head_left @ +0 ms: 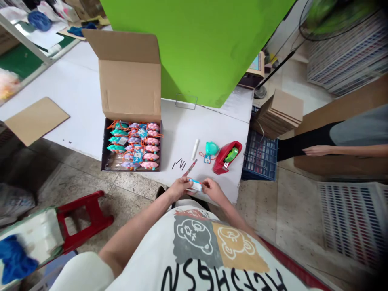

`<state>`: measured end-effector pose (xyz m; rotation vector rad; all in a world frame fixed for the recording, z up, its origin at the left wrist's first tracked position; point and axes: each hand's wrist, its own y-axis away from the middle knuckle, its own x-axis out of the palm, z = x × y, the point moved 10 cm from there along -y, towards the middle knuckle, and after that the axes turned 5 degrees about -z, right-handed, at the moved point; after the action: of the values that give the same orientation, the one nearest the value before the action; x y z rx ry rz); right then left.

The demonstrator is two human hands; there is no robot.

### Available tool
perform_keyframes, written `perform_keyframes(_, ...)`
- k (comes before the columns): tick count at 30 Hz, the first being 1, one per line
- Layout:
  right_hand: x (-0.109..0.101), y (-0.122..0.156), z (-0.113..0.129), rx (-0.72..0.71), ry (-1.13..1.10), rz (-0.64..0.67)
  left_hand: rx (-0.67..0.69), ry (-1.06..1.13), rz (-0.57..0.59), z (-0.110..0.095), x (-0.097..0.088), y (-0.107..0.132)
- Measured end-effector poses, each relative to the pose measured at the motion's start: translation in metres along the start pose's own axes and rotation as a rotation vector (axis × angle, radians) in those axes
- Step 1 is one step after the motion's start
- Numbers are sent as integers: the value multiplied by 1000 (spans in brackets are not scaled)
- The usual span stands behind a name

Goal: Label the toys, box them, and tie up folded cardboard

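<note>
Both my hands meet at the near edge of the white table [188,133], pinching a small blue-and-white tag [196,185] between them. My left hand [179,187] grips its left end, my right hand [211,189] its right end, fingers closed. Just beyond lie a red pen [190,167], a white tube [195,149], a teal toy with an orange cord and tag [211,149], and a red tape dispenser [227,157]. An open cardboard box [130,76] at the left holds several teal, purple and pink toys [135,145].
A green board [200,44] leans over the table's back. A red stool [87,218] stands at my left. A blue crate [260,155] and stacked cardboard [280,113] sit right of the table. Another person's hand [317,150] rests at the right. Flat cardboard [34,119] overhangs the left.
</note>
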<state>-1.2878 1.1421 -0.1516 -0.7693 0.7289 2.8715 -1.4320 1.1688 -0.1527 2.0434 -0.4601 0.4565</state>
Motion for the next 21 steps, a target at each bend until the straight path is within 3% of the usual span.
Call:
perform_keyframes(5, -13, -16, -32, 88, 251, -111, 59, 124, -316, -4, -67, 8)
perform_keyframes(8, -11, -26, -26, 16, 424, -143, 89, 134, -395, -2, -90, 19)
perform_keyframes(11, 1, -37, -9, -95, 731, -145, 95, 119, -416, 4, -95, 28)
perform_keyframes(15, 16, -51, 2, -121, 980, -100, 120, 84, -404, 7, -92, 33)
perform_keyframes(18, 22, -58, 4, -140, 1037, -75, 166, 50, -393, 2, -92, 35)
perform_keyframes(21, 21, -59, -1, -129, 925, -44, 172, -7, -368, 2, -92, 35)
